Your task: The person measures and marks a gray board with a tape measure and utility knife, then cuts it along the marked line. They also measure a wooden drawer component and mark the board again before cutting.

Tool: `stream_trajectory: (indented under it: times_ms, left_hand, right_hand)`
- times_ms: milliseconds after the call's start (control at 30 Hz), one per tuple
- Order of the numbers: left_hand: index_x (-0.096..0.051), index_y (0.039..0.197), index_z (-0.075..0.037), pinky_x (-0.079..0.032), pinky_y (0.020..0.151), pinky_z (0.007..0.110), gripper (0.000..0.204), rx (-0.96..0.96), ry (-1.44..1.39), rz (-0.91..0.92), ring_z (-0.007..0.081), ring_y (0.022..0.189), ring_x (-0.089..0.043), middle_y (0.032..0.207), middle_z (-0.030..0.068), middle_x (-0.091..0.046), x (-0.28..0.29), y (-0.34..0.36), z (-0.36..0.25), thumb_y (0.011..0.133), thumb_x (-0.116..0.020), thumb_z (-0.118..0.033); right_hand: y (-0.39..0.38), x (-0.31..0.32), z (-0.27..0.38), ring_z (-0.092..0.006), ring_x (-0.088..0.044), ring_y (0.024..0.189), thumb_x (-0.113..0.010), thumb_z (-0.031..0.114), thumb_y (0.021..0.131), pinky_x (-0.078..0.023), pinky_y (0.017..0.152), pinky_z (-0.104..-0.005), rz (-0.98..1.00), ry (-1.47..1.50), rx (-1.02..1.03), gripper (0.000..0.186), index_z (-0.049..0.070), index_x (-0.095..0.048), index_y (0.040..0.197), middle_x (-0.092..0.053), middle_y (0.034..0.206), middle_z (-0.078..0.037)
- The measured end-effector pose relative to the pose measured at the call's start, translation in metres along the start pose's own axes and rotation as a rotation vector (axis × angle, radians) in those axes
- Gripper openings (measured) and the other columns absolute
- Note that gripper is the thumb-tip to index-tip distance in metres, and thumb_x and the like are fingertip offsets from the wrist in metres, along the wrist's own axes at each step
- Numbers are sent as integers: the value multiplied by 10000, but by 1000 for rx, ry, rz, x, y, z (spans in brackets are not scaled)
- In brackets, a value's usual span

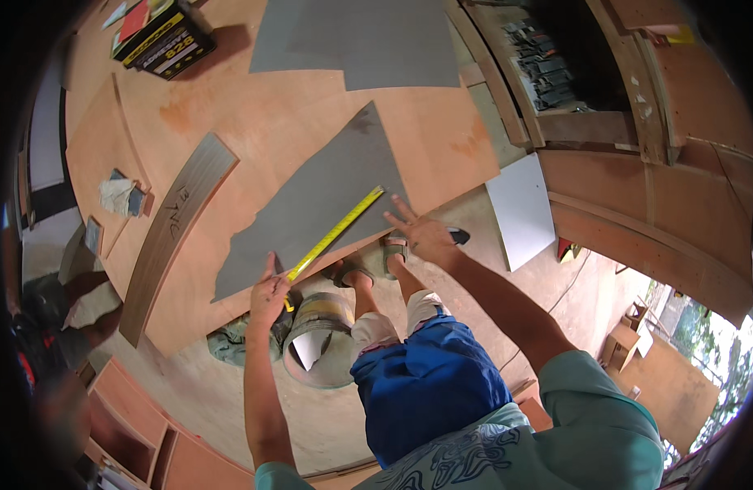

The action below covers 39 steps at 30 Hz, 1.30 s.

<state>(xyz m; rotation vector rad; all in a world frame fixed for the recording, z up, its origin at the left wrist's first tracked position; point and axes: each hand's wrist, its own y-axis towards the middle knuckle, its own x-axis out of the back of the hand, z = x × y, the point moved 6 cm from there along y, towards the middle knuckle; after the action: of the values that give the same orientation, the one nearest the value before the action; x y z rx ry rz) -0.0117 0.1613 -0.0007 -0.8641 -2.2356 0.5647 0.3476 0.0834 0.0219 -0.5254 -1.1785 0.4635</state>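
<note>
A yellow tape measure (pixel 337 232) lies stretched slantwise over a grey sheet (pixel 311 196) with uneven edges. My left hand (pixel 268 296) grips it at the near end, close to the sheet's lower edge. By the blade's far end, my right hand (pixel 424 235) has its fingers spread over the sheet's right edge. A small dark object (pixel 458 236) shows beside that hand's wrist; whether the hand touches it, I cannot tell. Under the sheet is a light-brown wooden worktop (pixel 205 106).
A curved wooden strip (pixel 180 212) lies left of the sheet. More grey sheet (pixel 401 49) and a black-and-yellow box (pixel 168 41) are farther back. Below the front edge stands a bucket (pixel 319 343). A white panel (pixel 523 212) leans at right. Another person (pixel 58 310) is at far left.
</note>
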Motion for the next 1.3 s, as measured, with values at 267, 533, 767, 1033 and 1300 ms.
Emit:
stream_trajectory:
  times_ms: [267, 533, 767, 1033, 1300]
  left_hand:
    - [-683, 937, 61, -492, 759, 345, 312, -144, 116, 67, 249, 851, -647, 1481, 150, -413, -41, 42, -92, 914, -547, -219]
    - [-650, 802, 62, -490, 709, 365, 306, -270, 249, 153, 292, 790, -643, 1424, 190, -466, -52, 71, -117, 900, -552, -211]
    - [-633, 743, 65, -484, 612, 373, 310, -222, 225, 129, 287, 679, -647, 1407, 240, -456, -64, 67, -108, 871, -565, -208]
    - [-652, 755, 48, -490, 598, 352, 321, -180, 167, 171, 291, 732, -682, 1325, 249, -530, -103, 75, -152, 869, -573, -241]
    - [-610, 704, 57, -536, 606, 400, 402, -254, 188, 168, 363, 722, -670, 1302, 281, -530, -157, 117, -188, 906, -557, -286]
  right_hand:
    - [-49, 8, -163, -311, -626, 1028, -623, 99, 850, -511, 829, -388, -876, 437, -266, 331, 66, -607, 1179, -611, 1184, -173]
    - [-46, -55, -183, -178, -613, 623, -698, 203, 844, -508, 599, -322, -507, 896, -682, 236, 20, -679, 991, -667, 779, -90]
    - [-21, -71, -126, -165, -579, 544, -736, 119, 798, -472, 488, -301, -643, 1801, -829, 161, -3, -675, 883, -659, 745, -77]
    - [-30, -85, -186, -166, -571, 540, -754, 102, 776, -450, 475, -310, -865, 1600, -1102, 145, 4, -648, 784, -638, 706, -78]
    - [-38, -55, -264, -151, -556, 580, -754, 121, 775, -436, 537, -316, -1041, 1523, -1060, 171, 21, -617, 791, -609, 682, -51]
